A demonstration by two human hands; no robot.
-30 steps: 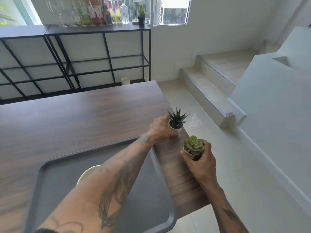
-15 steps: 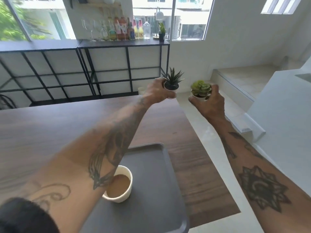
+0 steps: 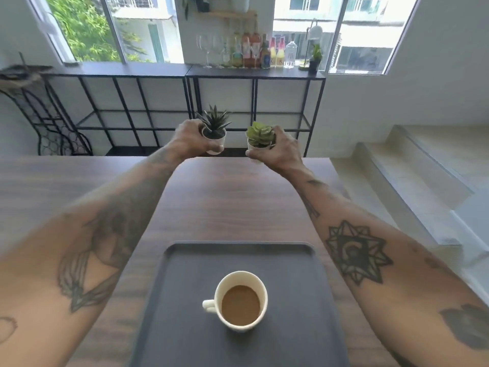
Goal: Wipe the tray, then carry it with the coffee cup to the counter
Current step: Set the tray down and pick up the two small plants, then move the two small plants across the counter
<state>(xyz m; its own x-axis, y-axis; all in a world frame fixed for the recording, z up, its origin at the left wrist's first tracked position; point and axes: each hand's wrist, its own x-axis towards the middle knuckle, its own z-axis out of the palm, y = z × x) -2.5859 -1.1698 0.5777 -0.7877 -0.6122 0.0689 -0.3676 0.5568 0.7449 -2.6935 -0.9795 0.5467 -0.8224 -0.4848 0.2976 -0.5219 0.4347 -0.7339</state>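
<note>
A dark grey tray point(image 3: 185, 260) lies on the wooden table point(image 3: 232, 197) right in front of me. A cream coffee cup point(image 3: 240, 300) full of coffee stands in the tray's middle, handle to the left. My left hand point(image 3: 188, 140) grips a small white pot with a spiky dark plant point(image 3: 214, 128). My right hand point(image 3: 284, 149) grips a small white pot with a light green succulent point(image 3: 259, 135). Both pots are held out over the table's far edge, side by side.
A black metal shelf unit point(image 3: 254, 75) stands against the far wall, with bottles and glasses point(image 3: 248, 51) on top. Pale steps point(image 3: 412, 165) rise at the right of the table. A wire rack point(image 3: 39, 117) is at the far left.
Both hands have lifted the two plant pots off the table's right edge and carried them up and out toward the far end. My view has swung to face the tray squarely.
</note>
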